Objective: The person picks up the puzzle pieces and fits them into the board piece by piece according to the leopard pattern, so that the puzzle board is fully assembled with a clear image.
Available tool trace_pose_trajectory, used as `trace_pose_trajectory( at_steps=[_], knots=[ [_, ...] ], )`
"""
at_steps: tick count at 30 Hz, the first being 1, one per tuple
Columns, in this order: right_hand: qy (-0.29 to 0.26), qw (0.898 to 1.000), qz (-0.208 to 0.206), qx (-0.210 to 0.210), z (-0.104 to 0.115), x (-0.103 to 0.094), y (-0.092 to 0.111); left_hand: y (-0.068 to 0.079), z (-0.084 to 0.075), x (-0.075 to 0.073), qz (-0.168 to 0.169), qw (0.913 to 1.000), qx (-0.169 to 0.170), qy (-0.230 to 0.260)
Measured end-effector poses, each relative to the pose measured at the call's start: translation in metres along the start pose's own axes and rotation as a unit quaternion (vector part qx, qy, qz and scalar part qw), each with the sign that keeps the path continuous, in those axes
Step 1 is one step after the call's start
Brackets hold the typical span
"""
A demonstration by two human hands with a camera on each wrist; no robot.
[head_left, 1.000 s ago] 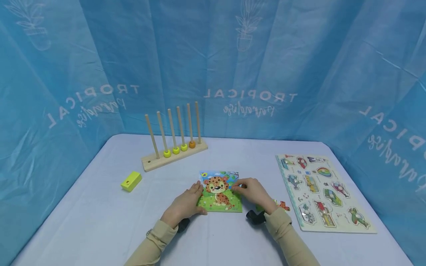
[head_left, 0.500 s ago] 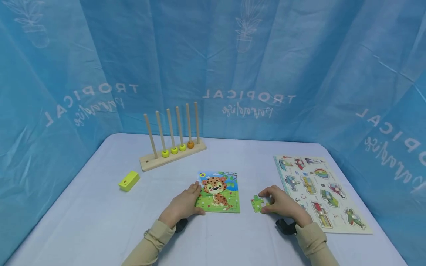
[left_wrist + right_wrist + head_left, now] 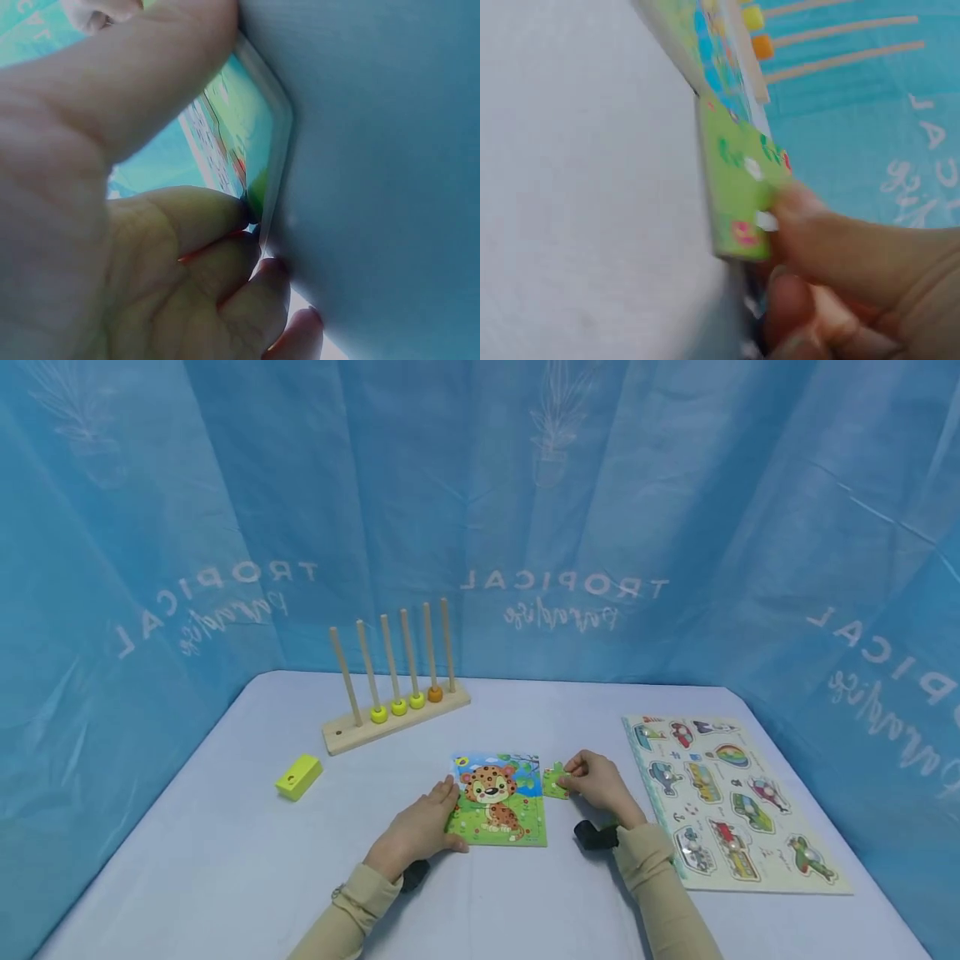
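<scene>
A square jigsaw puzzle (image 3: 491,829) with a spotted leopard cub on grass lies on the table. My left hand (image 3: 415,828) rests against its left side, fingers along the edge and thumb at the near corner. In the left wrist view, the board's pale edge (image 3: 283,124) shows between thumb and fingers. My right hand (image 3: 606,787) pinches a green jigsaw piece (image 3: 553,782) just right of the puzzle. Flowers and leaves are printed on the piece (image 3: 731,176) in the right wrist view, where its far end overlaps the puzzle's corner.
A wooden peg frame (image 3: 397,723) with yellow and orange beads stands at the back left. In front of it lies a yellow block (image 3: 298,777). A knobbed vehicle puzzle board (image 3: 693,887) lies on the right. Blue curtains (image 3: 495,510) surround the table.
My right hand went from the puzzle's right side out to the loose pieces, then returned toward the puzzle with a green jigsaw piece. The left hand stayed at the puzzle's left edge.
</scene>
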State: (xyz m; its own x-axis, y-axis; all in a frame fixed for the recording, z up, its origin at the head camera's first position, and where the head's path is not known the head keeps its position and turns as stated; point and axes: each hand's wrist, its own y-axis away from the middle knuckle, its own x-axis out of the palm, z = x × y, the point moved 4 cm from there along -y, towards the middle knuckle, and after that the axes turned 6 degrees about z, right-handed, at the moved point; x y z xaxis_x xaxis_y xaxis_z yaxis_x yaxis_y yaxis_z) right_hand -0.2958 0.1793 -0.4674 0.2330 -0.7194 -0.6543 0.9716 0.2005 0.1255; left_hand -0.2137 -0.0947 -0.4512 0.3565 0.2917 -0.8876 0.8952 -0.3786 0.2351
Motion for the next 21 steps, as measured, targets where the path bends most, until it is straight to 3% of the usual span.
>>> trace_pose_trajectory(
  at_steps=[3, 7, 11, 14, 18, 21],
  knots=[
    [-0.067, 0.997, -0.024, 0.011, -0.006, 0.003, -0.003, 0.0, 0.0, 0.003, 0.0, 1.0, -0.001, 0.0],
    [-0.167, 0.985, -0.044, 0.011, -0.004, 0.006, -0.004, 0.0, 0.001, 0.003, -0.005, 1.0, -0.002, -0.006],
    [-0.206, 0.978, 0.009, -0.03, 0.019, 0.023, 0.001, 0.0, 0.002, 0.001, -0.002, 1.0, -0.004, -0.001],
    [-0.17, 0.981, 0.057, -0.072, 0.043, 0.043, 0.009, 0.0, 0.001, 0.0, 0.0, 1.0, -0.004, 0.002],
    [-0.078, 0.99, 0.063, -0.099, 0.063, 0.068, 0.018, -0.001, 0.0, 0.0, 0.002, 1.0, 0.002, 0.001],
    [-0.043, 0.991, 0.067, -0.109, 0.072, 0.082, 0.02, -0.003, 0.0, 0.0, 0.002, 1.0, -0.001, -0.001]
  ],
)
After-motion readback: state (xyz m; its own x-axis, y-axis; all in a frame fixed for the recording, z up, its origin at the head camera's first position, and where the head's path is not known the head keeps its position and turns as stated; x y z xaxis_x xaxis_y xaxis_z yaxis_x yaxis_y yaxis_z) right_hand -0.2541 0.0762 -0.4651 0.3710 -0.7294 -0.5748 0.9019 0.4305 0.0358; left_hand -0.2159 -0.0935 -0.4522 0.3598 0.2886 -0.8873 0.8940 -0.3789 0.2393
